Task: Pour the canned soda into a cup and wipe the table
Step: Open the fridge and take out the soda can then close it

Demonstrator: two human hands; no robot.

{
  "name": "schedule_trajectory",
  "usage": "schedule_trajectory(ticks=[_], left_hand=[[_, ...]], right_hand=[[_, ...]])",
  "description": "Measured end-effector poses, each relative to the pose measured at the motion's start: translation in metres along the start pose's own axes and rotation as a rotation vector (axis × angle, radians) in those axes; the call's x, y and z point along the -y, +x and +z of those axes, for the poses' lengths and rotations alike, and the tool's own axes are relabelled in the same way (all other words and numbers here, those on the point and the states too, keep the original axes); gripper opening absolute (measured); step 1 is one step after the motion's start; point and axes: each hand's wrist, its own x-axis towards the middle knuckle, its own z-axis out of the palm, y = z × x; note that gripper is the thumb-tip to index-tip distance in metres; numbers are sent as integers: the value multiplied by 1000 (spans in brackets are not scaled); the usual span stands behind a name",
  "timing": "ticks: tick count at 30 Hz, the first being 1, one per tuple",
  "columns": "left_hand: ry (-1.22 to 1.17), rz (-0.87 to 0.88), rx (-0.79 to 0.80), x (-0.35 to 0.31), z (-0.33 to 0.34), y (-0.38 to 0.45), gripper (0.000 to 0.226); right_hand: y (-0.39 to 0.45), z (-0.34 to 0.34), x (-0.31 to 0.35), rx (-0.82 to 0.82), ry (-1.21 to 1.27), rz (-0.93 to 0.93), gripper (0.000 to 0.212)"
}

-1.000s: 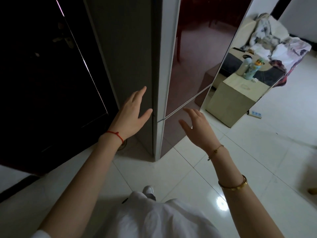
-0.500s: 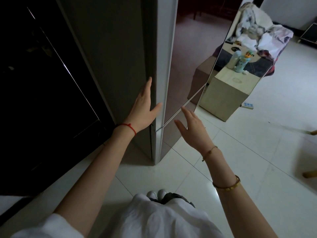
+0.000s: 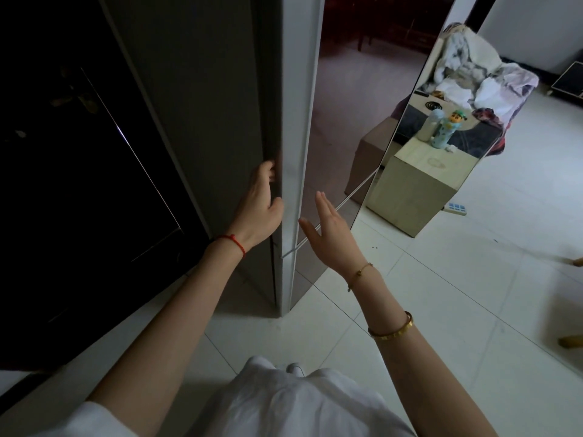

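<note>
Left hand (image 3: 260, 206), flat a second ago, is now curling fingers into the fridge door (image 3: 296, 152) edge; right hand (image 3: 332, 234) hovering open, empty; soda retrieval is beginning

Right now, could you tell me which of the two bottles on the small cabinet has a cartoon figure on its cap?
The light blue bottle, nearer the camera, carries the figure; the pale bottle beside it has a plain rounded top.

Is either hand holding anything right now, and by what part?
The left hand grips the fridge door by its side edge, fingers curled into the gap. The right hand is open, holding nothing.
</note>
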Motion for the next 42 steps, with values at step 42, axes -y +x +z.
schedule_trajectory(ticks=[42], left_hand=[[149,965,-25,-90,106,-7,53]], right_hand=[[-87,-70,-108,-934,-6,225,51]])
